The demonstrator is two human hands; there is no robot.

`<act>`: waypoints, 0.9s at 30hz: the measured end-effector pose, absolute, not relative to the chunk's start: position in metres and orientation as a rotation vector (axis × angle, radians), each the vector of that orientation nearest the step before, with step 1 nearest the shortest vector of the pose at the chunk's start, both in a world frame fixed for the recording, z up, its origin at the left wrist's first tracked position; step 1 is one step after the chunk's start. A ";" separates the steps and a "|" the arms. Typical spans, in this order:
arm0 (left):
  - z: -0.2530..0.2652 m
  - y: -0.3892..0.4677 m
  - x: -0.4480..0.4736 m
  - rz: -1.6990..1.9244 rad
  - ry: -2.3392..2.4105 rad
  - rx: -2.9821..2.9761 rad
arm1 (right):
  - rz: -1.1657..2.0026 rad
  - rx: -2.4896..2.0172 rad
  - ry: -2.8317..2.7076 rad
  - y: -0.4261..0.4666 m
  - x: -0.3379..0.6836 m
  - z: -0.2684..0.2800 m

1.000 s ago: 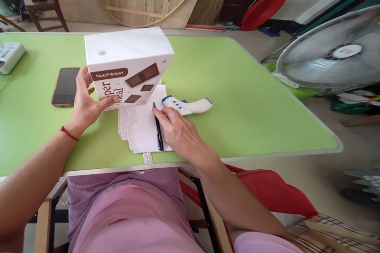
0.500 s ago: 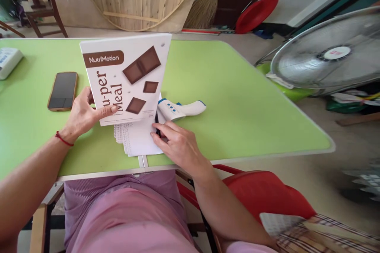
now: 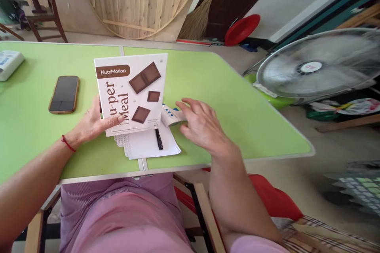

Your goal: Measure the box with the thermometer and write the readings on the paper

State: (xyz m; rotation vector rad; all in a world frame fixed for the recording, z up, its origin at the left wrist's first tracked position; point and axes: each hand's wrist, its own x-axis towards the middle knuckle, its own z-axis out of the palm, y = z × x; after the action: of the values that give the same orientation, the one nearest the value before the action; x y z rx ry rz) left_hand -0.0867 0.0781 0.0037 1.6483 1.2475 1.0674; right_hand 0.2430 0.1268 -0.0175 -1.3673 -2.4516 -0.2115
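Head view: left hand (image 3: 96, 120) part-closed on white box (image 3: 133, 95); right hand (image 3: 202, 126) half-open over thermometer (image 3: 171, 116), contact unclear.

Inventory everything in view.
Box: 1, white-brown, in left hand
Pen: 1, black, on papers
Papers: several, white, on table
Thermometer: 1, white-blue, by right hand
Phone: 1, black, left of box
Device: 1, white, far left
Table: 1, green, centre
Fan: 1, grey, right
Broom: 1, tan, back
Round panel: 1, tan, behind table
Chair: 1, brown, back left
Disc: 1, red, by broom
Clutter: uncountable, mixed, near fan
Left hand: 1, holding box
Right hand: 1, by thermometer
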 end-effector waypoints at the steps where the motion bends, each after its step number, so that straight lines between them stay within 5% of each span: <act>1: 0.004 0.078 -0.086 1.067 1.245 1.637 | -0.192 -1.363 -2.532 0.134 0.246 -0.018; 6: 0.003 0.079 -0.086 1.074 1.217 1.583 | -0.004 -1.396 -2.632 0.147 0.252 -0.021; 11: 0.004 0.079 -0.086 1.052 1.231 1.590 | 0.239 -1.325 -1.973 0.107 0.237 -0.011; 16: 0.008 0.078 -0.086 1.063 1.240 1.619 | 1.268 -0.836 -1.478 0.040 0.185 0.001; 19: 0.006 0.079 -0.086 1.044 1.264 1.630 | 1.629 -0.794 -1.181 0.015 0.158 0.004; 27: 0.004 0.079 -0.087 1.038 1.210 1.576 | 1.733 -0.905 -1.040 0.011 0.139 -0.011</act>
State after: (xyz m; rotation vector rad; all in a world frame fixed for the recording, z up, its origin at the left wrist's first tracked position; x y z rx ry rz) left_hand -0.0872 0.0788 0.0036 1.5765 1.2097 1.0378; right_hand 0.1392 0.0110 -0.0108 -0.9050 -1.0402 1.7332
